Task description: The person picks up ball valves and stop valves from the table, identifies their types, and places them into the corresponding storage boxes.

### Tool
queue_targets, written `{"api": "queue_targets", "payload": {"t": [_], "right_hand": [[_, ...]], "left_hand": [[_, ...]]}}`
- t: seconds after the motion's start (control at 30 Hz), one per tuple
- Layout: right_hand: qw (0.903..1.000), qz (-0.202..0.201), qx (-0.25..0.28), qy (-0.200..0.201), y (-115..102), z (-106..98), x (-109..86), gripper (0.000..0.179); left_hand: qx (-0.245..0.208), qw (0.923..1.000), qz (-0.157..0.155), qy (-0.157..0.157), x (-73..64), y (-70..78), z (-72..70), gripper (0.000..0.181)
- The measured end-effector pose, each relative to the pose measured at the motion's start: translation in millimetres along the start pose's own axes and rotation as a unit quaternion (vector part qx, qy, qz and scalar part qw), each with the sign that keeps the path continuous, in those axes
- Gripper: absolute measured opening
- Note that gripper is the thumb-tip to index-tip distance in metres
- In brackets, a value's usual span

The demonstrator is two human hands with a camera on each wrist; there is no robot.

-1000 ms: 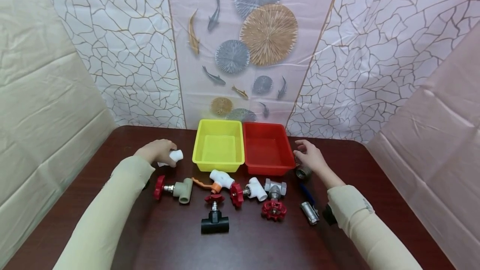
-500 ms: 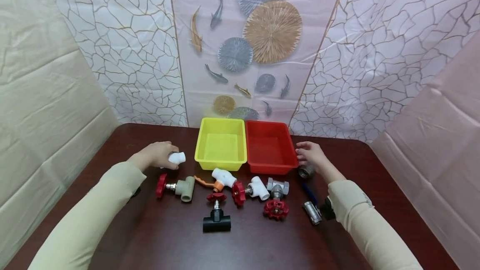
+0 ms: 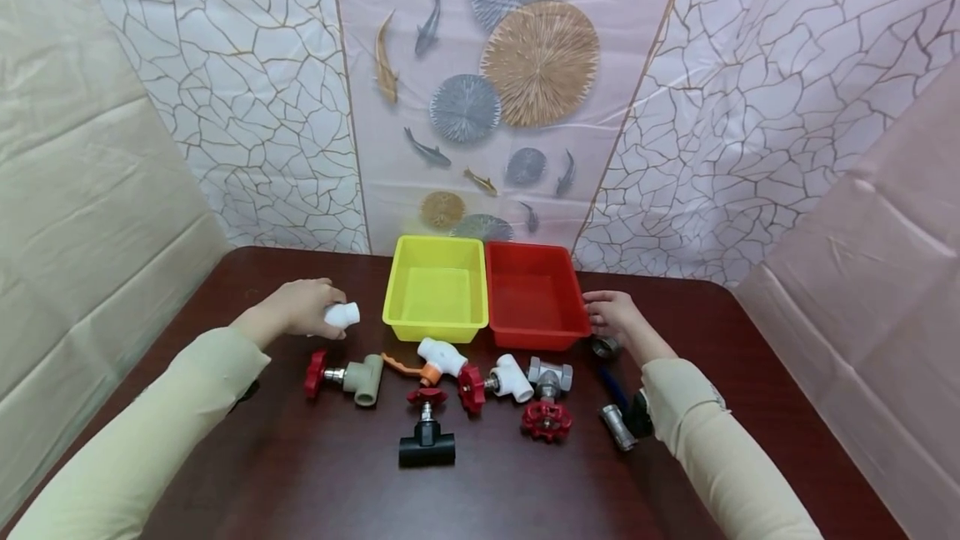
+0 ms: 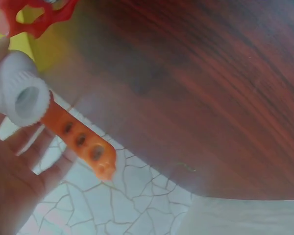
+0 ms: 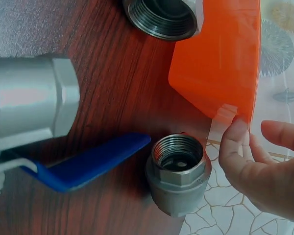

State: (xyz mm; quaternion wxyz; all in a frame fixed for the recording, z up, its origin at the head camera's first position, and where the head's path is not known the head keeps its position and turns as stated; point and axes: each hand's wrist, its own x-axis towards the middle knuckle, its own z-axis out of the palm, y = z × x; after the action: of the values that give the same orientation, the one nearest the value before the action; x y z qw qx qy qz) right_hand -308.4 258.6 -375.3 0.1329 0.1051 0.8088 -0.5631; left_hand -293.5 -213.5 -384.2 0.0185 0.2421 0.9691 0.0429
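Observation:
My left hand [image 3: 302, 307] grips a white plastic ball valve [image 4: 20, 90] just left of the yellow bin. In the left wrist view the valve's orange lever handle [image 4: 83, 139] points away from the fingers. Beside the red bin [image 3: 537, 338], my right hand [image 3: 617, 313] has loosely bent fingers and holds nothing. Its fingertips appear at the bin's outer edge in the right wrist view; whether they touch it I cannot tell. A round metal threaded fitting [image 5: 179, 174] stands close below that hand. Nearby lies a metal ball valve [image 5: 29, 100] with a blue lever [image 5: 95, 164].
The yellow bin [image 3: 435, 332] adjoins the red one. In front lie a green valve [image 3: 363, 380], a white valve with orange lever [image 3: 441, 357], a white red-wheeled valve [image 3: 512, 379], a black valve [image 3: 427, 447] and a metal red-wheeled valve [image 3: 547, 390].
My left hand has shifted slightly left with the white ball valve in its grip. The right hand has drawn slightly closer to the red bin's side. The bins stay in place.

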Motion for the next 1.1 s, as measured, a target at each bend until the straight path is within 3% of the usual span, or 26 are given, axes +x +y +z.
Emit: {"api": "queue_targets", "payload": {"t": [0.3,0.6,0.77,0.9,1.1], "right_hand": [[0.9995,0.015,-0.001,0.027,2.8,3.6,3.2,0.043],[0.999,0.036,0.025,0.011,0.7,0.9,8.2,0.044],[0.9975,0.042,0.037,-0.044,0.8,-6.9,12.5,0.042],[0.9934,0.052,0.045,-0.092,1.0,-15.0,16.0,0.044],[0.9933,0.046,0.011,-0.106,0.6,-17.8,21.2,0.044]], "left_hand": [[0.012,0.9995,-0.022,0.018,-15.2,2.9,-15.6,0.041],[-0.005,0.9992,-0.019,0.034,-22.2,15.9,-28.9,0.041],[-0.028,0.9989,0.002,0.037,-15.4,34.5,-39.5,0.04],[-0.02,0.998,0.03,0.052,-8.7,55.1,-45.9,0.044],[-0.008,0.9948,0.064,0.079,5.0,81.5,-48.5,0.048]]}}
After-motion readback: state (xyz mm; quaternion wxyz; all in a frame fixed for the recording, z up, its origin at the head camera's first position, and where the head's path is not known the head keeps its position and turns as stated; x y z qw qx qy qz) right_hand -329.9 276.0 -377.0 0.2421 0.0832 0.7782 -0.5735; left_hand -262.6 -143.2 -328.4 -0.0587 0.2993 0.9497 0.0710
